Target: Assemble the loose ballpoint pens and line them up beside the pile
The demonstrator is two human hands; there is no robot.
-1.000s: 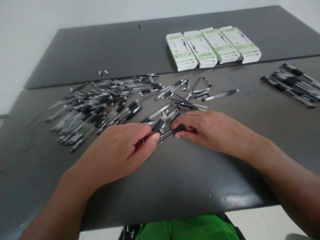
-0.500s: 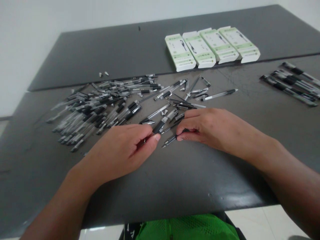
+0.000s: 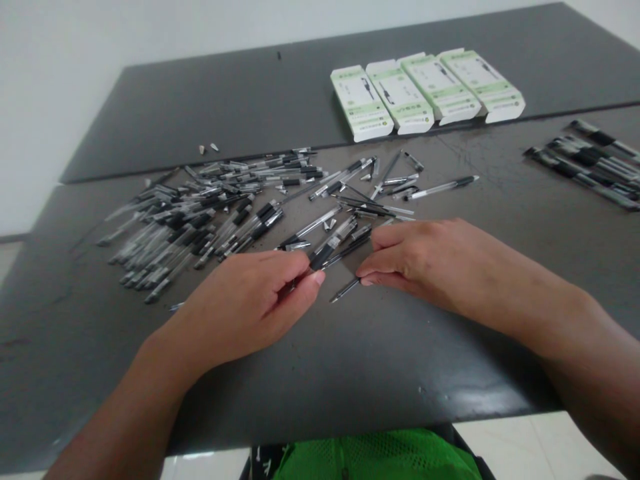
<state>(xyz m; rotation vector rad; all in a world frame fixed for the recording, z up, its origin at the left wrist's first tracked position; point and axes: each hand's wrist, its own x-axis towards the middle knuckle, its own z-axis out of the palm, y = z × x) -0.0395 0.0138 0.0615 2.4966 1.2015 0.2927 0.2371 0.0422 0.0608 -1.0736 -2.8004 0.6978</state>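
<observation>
My left hand [image 3: 265,293] is closed, thumb against fingers, around the lower end of a gel pen [image 3: 330,245] with a clear barrel and black grip. The pen slants up and away from me. My right hand [image 3: 405,257] pinches a thin pen refill [image 3: 345,291], whose tip points down-left towards my left hand. Just beyond both hands lie loose refills [image 3: 373,207] and small cone-shaped metal tips [image 3: 330,225]. A large heap of pen barrels with black grips [image 3: 175,233] spreads over the table left of them.
Four flattened-looking white and green pen boxes [image 3: 363,103] lie side by side at the back. Several pens [image 3: 585,163] rest in a group at the far right. A single pen [image 3: 443,189] lies beyond my right hand. The dark table [image 3: 310,387] ends near my green mesh garment [image 3: 375,457].
My right hand has shifted slightly right with the refill, widening its distance from my left hand. The left hand keeps its grip on the pen. The view has moved a little.
</observation>
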